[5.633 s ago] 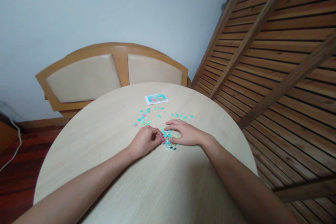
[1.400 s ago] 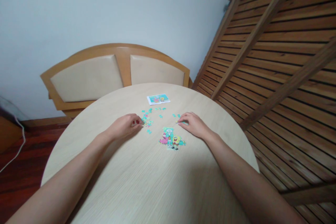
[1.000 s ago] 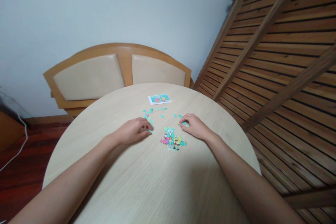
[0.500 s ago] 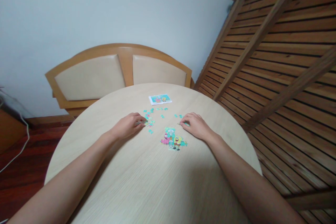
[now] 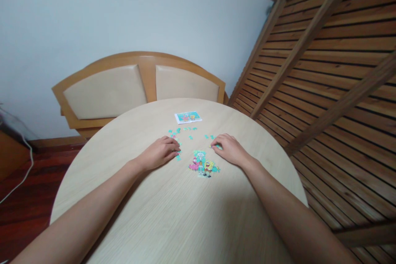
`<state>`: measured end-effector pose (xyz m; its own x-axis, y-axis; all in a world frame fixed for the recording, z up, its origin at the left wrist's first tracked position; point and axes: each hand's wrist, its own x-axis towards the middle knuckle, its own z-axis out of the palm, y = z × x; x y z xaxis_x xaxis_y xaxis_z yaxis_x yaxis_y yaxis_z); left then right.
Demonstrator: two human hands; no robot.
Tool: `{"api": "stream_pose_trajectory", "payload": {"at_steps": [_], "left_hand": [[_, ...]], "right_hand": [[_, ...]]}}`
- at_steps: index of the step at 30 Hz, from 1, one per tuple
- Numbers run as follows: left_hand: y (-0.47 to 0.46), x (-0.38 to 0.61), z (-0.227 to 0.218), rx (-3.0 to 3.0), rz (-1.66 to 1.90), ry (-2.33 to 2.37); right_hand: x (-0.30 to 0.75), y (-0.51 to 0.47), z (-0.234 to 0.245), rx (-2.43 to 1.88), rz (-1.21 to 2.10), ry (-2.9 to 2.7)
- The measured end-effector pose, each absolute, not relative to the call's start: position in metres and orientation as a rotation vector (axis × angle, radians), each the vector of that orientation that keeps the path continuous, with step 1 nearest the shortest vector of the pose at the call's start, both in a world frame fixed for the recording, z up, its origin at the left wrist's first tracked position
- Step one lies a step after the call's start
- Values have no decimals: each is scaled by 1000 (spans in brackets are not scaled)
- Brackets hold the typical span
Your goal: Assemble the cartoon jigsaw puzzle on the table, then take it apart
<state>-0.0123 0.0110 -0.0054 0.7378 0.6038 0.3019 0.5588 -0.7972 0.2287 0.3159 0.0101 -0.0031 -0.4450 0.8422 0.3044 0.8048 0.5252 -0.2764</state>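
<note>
A partly joined jigsaw puzzle [image 5: 201, 164] with cartoon figures, one yellow, one pink and one pale teal, lies flat on the table between my hands. My right hand [image 5: 230, 149] rests just beyond its right side, thumb and forefinger pinching a small puzzle piece [image 5: 211, 146]. To the left, my left hand [image 5: 161, 152] is over the loose puzzle pieces [image 5: 174, 135], fingers curled together at the tips. Those fingers cover part of the pile, and whatever is between them is hidden.
A picture card [image 5: 188, 117] showing similar cartoon figures lies behind the pieces on the round wooden table [image 5: 173, 214]. More small teal pieces [image 5: 190, 128] are scattered before it. A padded headboard [image 5: 107, 90] stands beyond the table, and a slatted wooden panel [image 5: 324, 70] leans at right.
My left hand has moved right and slightly nearer, now covering more of the loose pieces. My right hand stays almost in place, its puzzle piece showing a little more.
</note>
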Motion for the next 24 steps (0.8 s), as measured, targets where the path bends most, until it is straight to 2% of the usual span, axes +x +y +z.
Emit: {"api": "stream_pose_trajectory", "payload": {"at_steps": [24], "left_hand": [[11, -2, -14, 2705, 591, 1148]], "right_hand": [[321, 14, -11, -1284, 129, -2383]]}}
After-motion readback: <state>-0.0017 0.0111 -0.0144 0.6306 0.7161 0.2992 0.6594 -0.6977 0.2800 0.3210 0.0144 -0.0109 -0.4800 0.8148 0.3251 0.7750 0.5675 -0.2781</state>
